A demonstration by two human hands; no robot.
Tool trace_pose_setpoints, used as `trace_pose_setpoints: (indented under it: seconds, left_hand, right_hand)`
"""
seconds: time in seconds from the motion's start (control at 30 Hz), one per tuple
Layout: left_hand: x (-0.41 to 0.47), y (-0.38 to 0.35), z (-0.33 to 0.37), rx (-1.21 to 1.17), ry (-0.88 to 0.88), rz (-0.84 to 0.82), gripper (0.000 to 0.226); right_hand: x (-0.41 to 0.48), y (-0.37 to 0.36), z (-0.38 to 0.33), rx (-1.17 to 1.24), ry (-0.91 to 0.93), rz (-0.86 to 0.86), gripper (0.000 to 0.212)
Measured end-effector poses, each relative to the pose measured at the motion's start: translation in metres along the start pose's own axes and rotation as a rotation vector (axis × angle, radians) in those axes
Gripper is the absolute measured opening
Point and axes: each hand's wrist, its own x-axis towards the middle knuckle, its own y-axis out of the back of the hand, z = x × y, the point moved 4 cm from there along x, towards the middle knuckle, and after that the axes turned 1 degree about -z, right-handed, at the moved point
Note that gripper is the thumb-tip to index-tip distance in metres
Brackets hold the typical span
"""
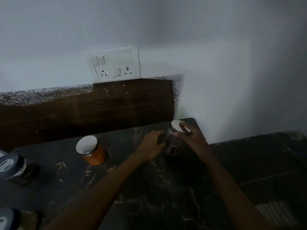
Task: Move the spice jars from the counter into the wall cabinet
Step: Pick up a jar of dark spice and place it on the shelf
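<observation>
A dark glass spice jar with a white lid stands at the far right corner of the black marble counter. My left hand wraps its left side and my right hand grips its right side and lid. An orange jar with a white lid stands to the left, untouched. Two dark-lidded jars sit at the left edge, one higher up and one at the bottom corner. The wall cabinet is out of view.
A white switch and socket panel is on the wall above a dark wooden backsplash. The counter ends on the right, where a lower dark surface lies beyond its edge.
</observation>
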Motion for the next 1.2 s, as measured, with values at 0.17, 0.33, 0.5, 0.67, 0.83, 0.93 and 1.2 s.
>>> trace_pose_setpoints:
  seconds: [0.17,0.33,0.5,0.67,0.83,0.93,1.2]
  left_hand:
    - [-0.049,0.038,-0.005,-0.301,-0.029,0.086,0.061]
    - [-0.112,0.064,-0.01,-0.592,-0.129,0.046,0.053]
    - [-0.16,0.074,-0.003,-0.769,-0.208,0.025,0.05]
    - [-0.191,0.079,-0.004,-0.822,-0.239,0.053,0.063]
    - [-0.209,0.082,-0.013,-0.821,-0.219,0.08,0.082]
    - [-0.215,0.082,-0.017,-0.809,-0.199,0.085,0.091]
    - [-0.221,0.094,-0.021,-1.049,-0.178,0.074,0.068]
  right_hand:
    - [-0.036,-0.004,-0.059,0.047,0.141,-0.031,0.048]
    - [-0.074,-0.017,-0.11,0.032,0.241,-0.045,0.04]
    - [-0.112,-0.039,-0.153,-0.026,0.304,0.01,0.022]
    - [-0.138,-0.06,-0.175,-0.056,0.267,0.055,0.038]
    - [-0.153,-0.071,-0.184,-0.093,0.277,0.078,0.041]
    - [-0.156,-0.075,-0.185,-0.106,0.272,0.065,0.037]
    - [-0.155,-0.076,-0.171,0.419,0.182,-0.044,0.023]
